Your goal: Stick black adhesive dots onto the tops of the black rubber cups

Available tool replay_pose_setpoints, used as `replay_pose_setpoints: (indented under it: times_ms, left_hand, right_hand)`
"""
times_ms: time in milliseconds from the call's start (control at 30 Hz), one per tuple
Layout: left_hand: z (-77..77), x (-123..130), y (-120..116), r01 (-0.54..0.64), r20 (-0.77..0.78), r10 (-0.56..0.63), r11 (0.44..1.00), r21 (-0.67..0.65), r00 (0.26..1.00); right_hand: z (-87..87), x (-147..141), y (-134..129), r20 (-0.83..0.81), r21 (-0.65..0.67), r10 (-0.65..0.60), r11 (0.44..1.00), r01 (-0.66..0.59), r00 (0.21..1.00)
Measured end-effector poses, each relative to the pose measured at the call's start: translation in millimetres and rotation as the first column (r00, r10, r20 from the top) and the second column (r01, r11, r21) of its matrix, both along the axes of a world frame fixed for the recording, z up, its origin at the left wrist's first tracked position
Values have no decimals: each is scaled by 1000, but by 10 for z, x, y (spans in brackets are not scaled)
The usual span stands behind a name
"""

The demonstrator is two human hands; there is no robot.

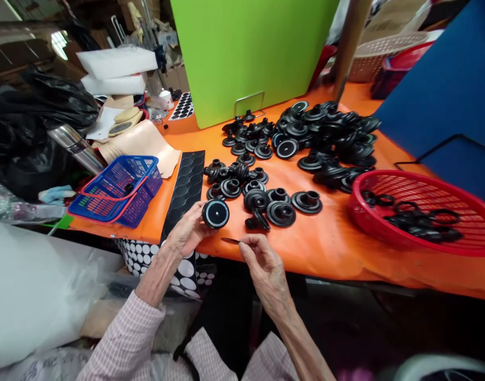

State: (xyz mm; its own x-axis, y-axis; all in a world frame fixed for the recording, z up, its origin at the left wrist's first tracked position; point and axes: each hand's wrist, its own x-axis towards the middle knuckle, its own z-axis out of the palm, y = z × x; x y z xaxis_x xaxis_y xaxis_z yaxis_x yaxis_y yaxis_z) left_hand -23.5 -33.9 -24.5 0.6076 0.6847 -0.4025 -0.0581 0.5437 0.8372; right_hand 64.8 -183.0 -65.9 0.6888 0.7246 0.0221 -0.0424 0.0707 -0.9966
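My left hand (188, 232) grips a black round flanged part (216, 214) by its edge, with the flat face and its pale ring turned up toward me. In my right hand (265, 264), thumb and finger pinch a thin dark disc (230, 241), seen nearly edge-on, close to that part but apart from it. A black sheet of die-cut round pads (190, 177) runs along the table beside my left hand and hangs over the edge. Just beyond both hands, several loose black flanged parts (281, 212) lie on the orange tabletop (325, 238).
A large heap of black parts (325, 132) lies farther back. At right, a red basket (385, 233) holds black rings and small pieces. A blue basket (137, 206) with a red handle stands left. Green (250, 47) and blue panels (449, 106) rise behind.
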Motion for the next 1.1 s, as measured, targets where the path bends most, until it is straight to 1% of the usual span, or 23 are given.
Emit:
replay_pose_setpoints:
  times_ms: [33,100,133,200,300,433,567,633,733,900,1100]
  left_hand:
    - [10,-65,-42,-12,29,14,998,-66,999]
    - [18,-163,-124,-21,75,30,993,-120,997]
    - [17,-201,-160,-11,89,21,994,-112,996]
    - [10,-266,-216,18,92,-13,998,-53,996]
    - [-12,-354,-269,52,77,-52,999,10,996]
    - [-40,-444,-311,53,66,-55,998,24,996]
    - [-70,-492,-338,85,74,-86,996,15,994]
    - [-86,-506,-350,90,86,-91,996,13,992]
    - [-105,-517,-371,102,92,-103,995,22,990]
    - [-105,-514,-411,133,89,-136,990,36,987]
    - [-81,-491,-443,144,77,-147,989,43,986]
  right_hand:
    - [21,-10,6,23,9,-8,1000,7,1000]
    - [66,-25,16,15,11,7,1000,-7,1000]
    - [87,-31,20,-10,4,25,1000,-25,1000]
    - [121,-47,33,-57,-14,63,998,-64,996]
    - [151,-86,65,-51,-2,57,998,-57,997]
    - [190,-135,102,-72,27,42,999,-40,997]
    - [231,-143,102,-184,-6,111,994,-114,977]
    - [226,-140,96,-247,-9,120,992,-126,962]
    - [180,-149,96,-263,-18,74,996,-82,962]
    - [79,-215,136,-163,-56,-45,998,36,986]
    - [46,-300,176,-180,-48,-96,995,89,979]
